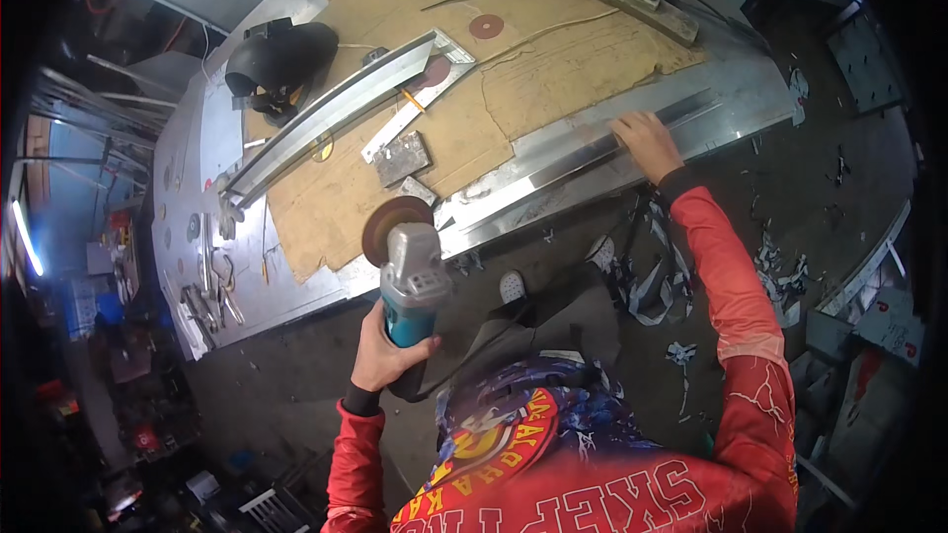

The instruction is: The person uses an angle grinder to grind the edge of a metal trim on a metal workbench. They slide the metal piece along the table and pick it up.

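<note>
Left hand (380, 355) grips teal angle grinder (410, 281), disc (387, 227) at near table (247, 286) edge. Right hand (647, 143) presses flat, fingers spread, on long metal channel (553, 173) further right.

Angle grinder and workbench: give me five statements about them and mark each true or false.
1. The left hand grips the teal angle grinder by its body. True.
2. The right hand holds a hammer. False: it presses flat on the long metal strip at the bench edge.
3. The grinder's disc is beside the near edge of the workbench. True.
4. The bench top is covered with a green cloth. False: brown cardboard lies on it.
5. A dark welding mask lies at the far left of the bench. True.
</note>
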Demonstrator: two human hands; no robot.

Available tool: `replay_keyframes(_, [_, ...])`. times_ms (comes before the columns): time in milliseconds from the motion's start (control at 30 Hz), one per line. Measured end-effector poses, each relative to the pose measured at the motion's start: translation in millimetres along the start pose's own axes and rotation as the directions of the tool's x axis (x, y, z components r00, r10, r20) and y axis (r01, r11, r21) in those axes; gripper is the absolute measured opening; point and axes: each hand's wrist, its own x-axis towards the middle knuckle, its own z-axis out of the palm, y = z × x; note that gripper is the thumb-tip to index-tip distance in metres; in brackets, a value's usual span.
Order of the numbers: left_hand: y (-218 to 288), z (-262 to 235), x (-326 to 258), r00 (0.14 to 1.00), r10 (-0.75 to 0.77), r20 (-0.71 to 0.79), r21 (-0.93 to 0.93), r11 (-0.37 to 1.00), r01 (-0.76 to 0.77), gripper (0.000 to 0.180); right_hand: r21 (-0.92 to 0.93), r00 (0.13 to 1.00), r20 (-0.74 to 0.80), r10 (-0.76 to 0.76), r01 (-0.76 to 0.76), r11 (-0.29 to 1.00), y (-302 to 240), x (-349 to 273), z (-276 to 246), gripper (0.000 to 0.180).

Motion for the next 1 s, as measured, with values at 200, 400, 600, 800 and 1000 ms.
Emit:
replay_keyframes(200, [0, -24, -1, 0.977, 0.123, 0.172, 0.366, 0.913, -0.179, 0.064, 0.009, 0.993, -0.083, 0.08, -0.079, 0.997, -22, -33, 5, 0.029])
replay_keyframes(400, [-14, -24, -1, 0.961, 0.085, 0.264, 0.579, 0.783, -0.228, 0.068, -0.047, 0.957, -0.258, 0.13, -0.146, 0.988, -33, -58, 12, 0.03])
replay_keyframes(600, [-19, -7, 10, 0.947, 0.055, 0.316, 0.691, 0.671, -0.269, 0.066, -0.01, 0.976, -0.092, 0.196, -0.197, 0.98, -26, -47, 12, 0.026])
replay_keyframes(800, [-40, -17, 20, 0.937, 0.093, 0.338, 0.725, 0.609, -0.322, 0.069, -0.069, 0.955, -0.062, 0.29, -0.294, 0.953, -42, -42, 9, 0.029])
replay_keyframes(1000, [-50, -25, 8, 0.95, 0.058, 0.306, 0.7, 0.663, -0.266, 0.081, -0.088, 0.983, -0.064, 0.174, -0.179, 0.98, -40, -45, 11, 0.044])
